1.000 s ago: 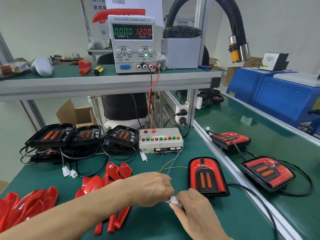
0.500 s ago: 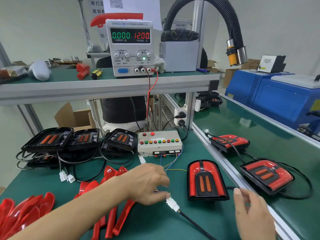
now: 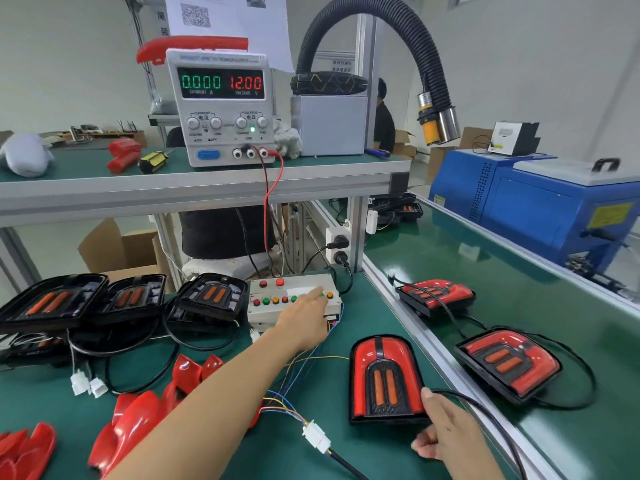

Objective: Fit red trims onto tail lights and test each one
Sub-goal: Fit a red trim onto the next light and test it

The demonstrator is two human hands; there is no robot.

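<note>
A tail light with a red trim [image 3: 384, 379] lies flat on the green bench. My right hand [image 3: 446, 434] holds its near right corner, thumb on top and fingers curled below the edge. Its black cable runs to a joined white connector [image 3: 317, 436] lying on the bench. My left hand [image 3: 304, 323] reaches to the white test box [image 3: 294, 299], with a straight finger on a button in its lower row. Loose red trims [image 3: 138, 420] lie at the near left. Bare black tail lights [image 3: 211, 296] stand at the far left.
A power supply [image 3: 221, 105] on the upper shelf reads 0.000 A and 12.00 V. Two trimmed tail lights [image 3: 509, 362] with cables lie on the conveyor belt to the right. A black extraction hose [image 3: 415, 46] hangs above. A blue machine [image 3: 554, 209] stands at the far right.
My left hand let go of the white connector and moved up to the test box buttons. My right hand moved from the connector to the tail light's near corner.
</note>
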